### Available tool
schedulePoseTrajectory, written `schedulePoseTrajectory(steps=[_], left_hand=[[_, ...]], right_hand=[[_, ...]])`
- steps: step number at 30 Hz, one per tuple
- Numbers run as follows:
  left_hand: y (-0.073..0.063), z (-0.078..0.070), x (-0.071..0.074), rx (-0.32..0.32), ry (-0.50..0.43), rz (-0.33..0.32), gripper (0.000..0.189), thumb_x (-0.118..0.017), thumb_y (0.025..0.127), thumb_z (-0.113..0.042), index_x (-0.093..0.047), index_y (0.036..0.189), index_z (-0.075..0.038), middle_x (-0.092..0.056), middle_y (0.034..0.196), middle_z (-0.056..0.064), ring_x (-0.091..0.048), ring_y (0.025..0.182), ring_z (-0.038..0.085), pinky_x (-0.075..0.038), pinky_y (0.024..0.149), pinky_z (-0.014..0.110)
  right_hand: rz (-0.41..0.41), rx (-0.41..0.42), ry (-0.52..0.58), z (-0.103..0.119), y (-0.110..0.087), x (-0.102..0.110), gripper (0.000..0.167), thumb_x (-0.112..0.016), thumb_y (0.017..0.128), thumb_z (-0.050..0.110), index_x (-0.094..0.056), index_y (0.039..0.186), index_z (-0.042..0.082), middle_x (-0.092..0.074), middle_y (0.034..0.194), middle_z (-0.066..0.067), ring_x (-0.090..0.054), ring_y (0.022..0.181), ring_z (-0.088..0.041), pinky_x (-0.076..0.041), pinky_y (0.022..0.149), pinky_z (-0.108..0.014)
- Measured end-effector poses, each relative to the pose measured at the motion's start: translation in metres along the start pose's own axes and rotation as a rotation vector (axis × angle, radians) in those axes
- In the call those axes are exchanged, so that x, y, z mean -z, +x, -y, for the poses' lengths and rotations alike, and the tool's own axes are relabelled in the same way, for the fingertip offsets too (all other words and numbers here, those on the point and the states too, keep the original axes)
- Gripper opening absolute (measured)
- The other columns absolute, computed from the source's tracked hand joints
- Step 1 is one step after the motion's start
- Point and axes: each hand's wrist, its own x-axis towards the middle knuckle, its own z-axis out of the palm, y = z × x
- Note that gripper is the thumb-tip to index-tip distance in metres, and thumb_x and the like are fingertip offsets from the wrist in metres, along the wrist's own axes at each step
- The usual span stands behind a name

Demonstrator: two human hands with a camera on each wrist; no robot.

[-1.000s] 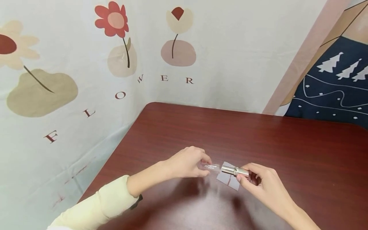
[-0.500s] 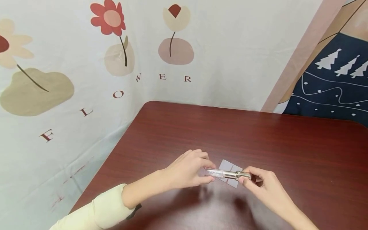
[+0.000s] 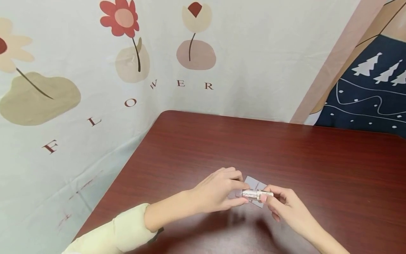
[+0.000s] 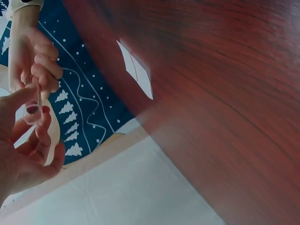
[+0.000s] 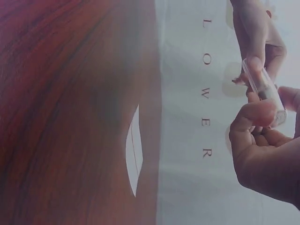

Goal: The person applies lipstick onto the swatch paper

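A silver lipstick (image 3: 252, 194) lies level between the two hands, above the table. My left hand (image 3: 219, 191) pinches its clear cap (image 4: 33, 115) between thumb and fingers. The cap surrounds the silver tube; whether it is seated fully cannot be seen. From the other end, my right hand (image 3: 290, 206) grips the lipstick's base with thumb and fingertips. In the right wrist view a dark part (image 5: 263, 95) shows through the clear cap. Beneath and behind the lipstick, a white paper (image 3: 251, 181) with a thin reddish line lies on the table, partly hidden.
The dark red wooden table (image 3: 285, 155) has a rounded far left corner. A white hanging cloth (image 3: 260, 70) with flowers and letters stands behind it and along its left side. A navy printed panel with white trees (image 3: 364, 91) is at the far right.
The clear cap, at first apart from the lipstick, has slid over it from the left. My left hand has moved rightward, and the right hand's fingers have shifted toward the lipstick's end.
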Motion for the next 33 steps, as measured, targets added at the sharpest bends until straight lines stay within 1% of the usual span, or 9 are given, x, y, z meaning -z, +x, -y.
schedulePoseTrajectory(steps=[6,11,15,19,21,24,28,30,33], left_hand=[[0.013,-0.005,-0.008,-0.047,0.06,-0.042,0.018,-0.069,0.084,-0.027,-0.071,0.095,-0.013,-0.051,0.077,-0.009,-0.042,0.071,0.007,-0.037,0.073,0.018],[0.024,-0.006,-0.011,-0.061,0.059,-0.079,0.017,-0.069,0.084,-0.025,-0.07,0.093,-0.011,-0.051,0.077,-0.007,-0.041,0.069,0.008,-0.035,0.066,0.016],[0.031,-0.004,-0.009,-0.035,-0.06,-0.047,0.026,-0.07,0.084,-0.023,-0.069,0.103,-0.007,-0.056,0.08,-0.005,-0.045,0.072,0.008,-0.035,0.064,0.01],[0.037,0.006,-0.007,0.031,-0.308,-0.028,0.025,-0.075,0.079,-0.018,-0.067,0.101,-0.007,-0.057,0.079,-0.004,-0.049,0.071,0.007,-0.039,0.062,0.009],[0.042,0.014,-0.005,0.06,-0.397,-0.029,0.021,-0.076,0.077,-0.015,-0.065,0.094,-0.009,-0.057,0.077,-0.005,-0.05,0.07,0.006,-0.042,0.061,0.011],[0.053,0.027,-0.001,0.117,-0.426,-0.012,0.018,-0.076,0.076,-0.014,-0.064,0.09,-0.011,-0.056,0.076,-0.005,-0.05,0.067,0.006,-0.044,0.06,0.014],[0.074,0.047,-0.001,0.195,-0.317,0.064,0.013,-0.074,0.076,-0.016,-0.063,0.083,-0.013,-0.052,0.073,-0.005,-0.047,0.067,0.006,-0.04,0.06,0.015],[0.084,0.056,-0.007,0.212,-0.248,0.127,0.012,-0.073,0.076,-0.016,-0.062,0.079,-0.013,-0.051,0.073,-0.004,-0.047,0.068,0.006,-0.039,0.061,0.015],[0.095,0.067,-0.02,0.231,-0.168,0.233,0.011,-0.072,0.076,-0.017,-0.061,0.075,-0.013,-0.052,0.073,-0.005,-0.048,0.069,0.005,-0.039,0.061,0.013]], right_hand=[[0.037,-0.035,0.182,0.002,0.001,0.004,0.014,-0.045,0.096,0.004,-0.051,0.083,0.0,-0.028,0.055,-0.016,-0.03,0.044,-0.027,-0.032,0.035,-0.035],[0.046,-0.032,0.274,0.002,0.002,0.011,0.019,-0.038,0.098,0.004,-0.041,0.081,-0.002,-0.027,0.059,-0.017,-0.025,0.049,-0.028,-0.026,0.036,-0.037],[0.076,-0.014,0.314,-0.002,0.002,0.017,0.02,-0.033,0.099,0.003,-0.042,0.081,-0.001,-0.029,0.063,-0.013,-0.023,0.051,-0.028,-0.022,0.038,-0.037],[0.149,0.015,0.334,-0.006,0.001,0.028,0.038,-0.018,0.103,0.01,-0.054,0.094,0.002,-0.038,0.069,-0.008,-0.026,0.054,-0.028,-0.022,0.038,-0.038],[0.155,-0.001,0.3,-0.008,0.0,0.034,0.05,-0.01,0.104,0.018,-0.059,0.102,0.006,-0.043,0.072,-0.004,-0.03,0.054,-0.027,-0.024,0.038,-0.039],[0.069,-0.081,0.163,-0.006,-0.004,0.043,0.055,-0.009,0.104,0.027,-0.061,0.104,0.01,-0.048,0.073,-0.003,-0.036,0.051,-0.022,-0.03,0.035,-0.036],[-0.053,-0.139,-0.083,-0.006,-0.013,0.054,0.037,-0.027,0.104,0.022,-0.06,0.098,0.006,-0.045,0.063,-0.005,-0.039,0.046,-0.018,-0.035,0.035,-0.03],[-0.059,-0.133,-0.16,-0.007,-0.018,0.057,0.027,-0.036,0.102,0.018,-0.059,0.098,0.005,-0.044,0.061,-0.004,-0.039,0.046,-0.016,-0.035,0.036,-0.029],[-0.024,-0.123,-0.168,-0.01,-0.025,0.059,0.018,-0.044,0.1,0.014,-0.059,0.099,0.004,-0.04,0.058,-0.003,-0.035,0.045,-0.015,-0.034,0.037,-0.028]])
